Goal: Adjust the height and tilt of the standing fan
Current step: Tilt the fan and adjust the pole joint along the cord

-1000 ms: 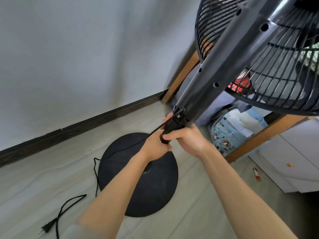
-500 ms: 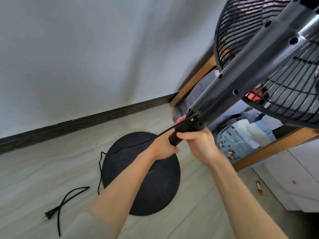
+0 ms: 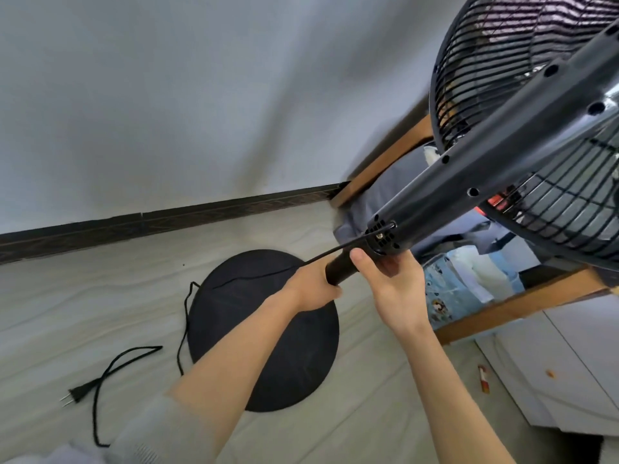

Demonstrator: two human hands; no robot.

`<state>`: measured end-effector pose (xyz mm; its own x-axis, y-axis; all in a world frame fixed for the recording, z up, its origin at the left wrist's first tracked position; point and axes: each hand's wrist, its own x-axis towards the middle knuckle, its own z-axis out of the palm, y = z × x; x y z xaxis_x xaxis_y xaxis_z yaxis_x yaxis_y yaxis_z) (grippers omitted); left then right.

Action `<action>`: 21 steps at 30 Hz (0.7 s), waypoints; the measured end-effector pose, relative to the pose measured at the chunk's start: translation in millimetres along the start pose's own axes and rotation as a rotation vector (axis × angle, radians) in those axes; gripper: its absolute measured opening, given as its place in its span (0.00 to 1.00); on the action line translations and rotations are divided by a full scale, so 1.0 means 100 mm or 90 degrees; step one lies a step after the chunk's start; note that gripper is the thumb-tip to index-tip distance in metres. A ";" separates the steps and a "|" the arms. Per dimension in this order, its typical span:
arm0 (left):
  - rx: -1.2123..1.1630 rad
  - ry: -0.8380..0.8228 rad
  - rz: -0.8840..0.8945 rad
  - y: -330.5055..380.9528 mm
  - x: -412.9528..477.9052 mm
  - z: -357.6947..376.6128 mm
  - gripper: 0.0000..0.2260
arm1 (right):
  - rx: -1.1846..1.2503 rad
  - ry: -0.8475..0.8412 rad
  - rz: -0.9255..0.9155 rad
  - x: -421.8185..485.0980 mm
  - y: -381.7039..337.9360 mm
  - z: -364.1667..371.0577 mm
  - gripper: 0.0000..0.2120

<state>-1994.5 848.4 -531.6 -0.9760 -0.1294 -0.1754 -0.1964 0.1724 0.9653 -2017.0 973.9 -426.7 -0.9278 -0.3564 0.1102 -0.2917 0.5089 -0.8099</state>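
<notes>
A black standing fan fills the right side. Its thick upper column slants from upper right down to a vented lower end, and the wire grille lies behind it at the top right. A thinner black pole comes out of the column's lower end. My left hand is wrapped around that pole. My right hand grips just under the column's end, thumb across the pole. The round black base rests on the floor below my left arm.
The black power cord runs from the column over the base to an unplugged plug on the floor at the left. A wooden frame with bags and cloth stands at the right, by a white cabinet. The wall is close behind.
The view has shifted, so the fan's column and grille sit further right and higher in the frame. Both hands keep their hold; the right thumb now lies across the pole.
</notes>
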 end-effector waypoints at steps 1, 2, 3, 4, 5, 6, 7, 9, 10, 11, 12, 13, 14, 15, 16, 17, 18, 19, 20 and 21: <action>-0.008 -0.002 -0.006 0.02 -0.01 -0.01 0.22 | 0.001 -0.009 -0.002 -0.01 0.02 -0.01 0.18; -0.008 -0.004 -0.009 0.02 -0.01 0.00 0.20 | -0.006 0.002 -0.006 -0.04 0.03 0.00 0.21; -0.008 -0.007 -0.011 0.01 -0.01 0.00 0.18 | -0.014 0.033 -0.008 -0.08 0.03 0.04 0.24; -0.008 -0.007 -0.011 0.00 0.00 0.01 0.18 | -0.025 0.080 -0.010 -0.11 0.02 0.09 0.26; -0.008 -0.009 -0.013 0.01 0.00 0.02 0.17 | -0.031 0.132 -0.012 -0.14 0.00 0.13 0.28; -0.008 -0.009 -0.011 0.00 0.00 0.02 0.17 | -0.038 0.170 -0.018 -0.14 -0.03 0.16 0.31; -0.011 -0.006 -0.006 -0.01 0.01 0.02 0.16 | -0.039 0.183 -0.019 -0.13 -0.07 0.17 0.33; -0.015 0.000 -0.003 -0.03 0.02 0.03 0.15 | -0.041 0.168 -0.010 -0.10 -0.09 0.14 0.34; -0.016 0.000 -0.007 -0.04 0.03 0.03 0.15 | -0.038 0.153 -0.005 -0.10 -0.07 0.12 0.33; -0.016 -0.001 -0.012 -0.04 0.03 0.03 0.16 | -0.029 0.133 -0.002 -0.10 -0.05 0.10 0.32; -0.019 -0.002 -0.017 -0.05 0.03 0.03 0.17 | -0.016 0.108 -0.003 -0.10 -0.03 0.07 0.30; -0.021 0.001 -0.020 -0.05 0.03 0.03 0.17 | -0.006 0.081 -0.008 -0.10 -0.03 0.04 0.28; -0.023 0.007 -0.019 -0.05 0.04 0.02 0.18 | -0.001 0.054 -0.015 -0.10 -0.02 0.02 0.27; -0.022 0.013 -0.016 -0.05 0.04 0.02 0.18 | 0.003 0.029 -0.018 -0.10 -0.01 0.00 0.26; -0.019 0.019 -0.010 -0.06 0.03 0.03 0.18 | 0.011 0.007 -0.021 -0.11 0.00 -0.04 0.26; -0.012 0.031 -0.010 -0.05 0.01 0.04 0.18 | 0.027 -0.014 -0.023 -0.12 0.00 -0.08 0.27; -0.001 0.048 -0.015 -0.05 -0.03 0.07 0.16 | 0.054 -0.033 -0.024 -0.12 -0.02 -0.13 0.28; 0.031 0.074 -0.027 -0.02 -0.09 0.09 0.14 | 0.095 -0.045 -0.030 -0.11 -0.06 -0.21 0.30; 0.074 0.108 -0.037 -0.01 -0.17 0.12 0.13 | 0.146 -0.054 -0.035 -0.08 -0.11 -0.30 0.30; 0.116 0.141 -0.039 0.00 -0.25 0.15 0.16 | 0.196 -0.062 -0.035 -0.03 -0.17 -0.38 0.29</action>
<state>-1971.9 866.0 -530.2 -0.9213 -0.3517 -0.1660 -0.2874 0.3282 0.8998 -2018.2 996.5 -391.6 -0.8820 -0.4570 0.1146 -0.2421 0.2309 -0.9424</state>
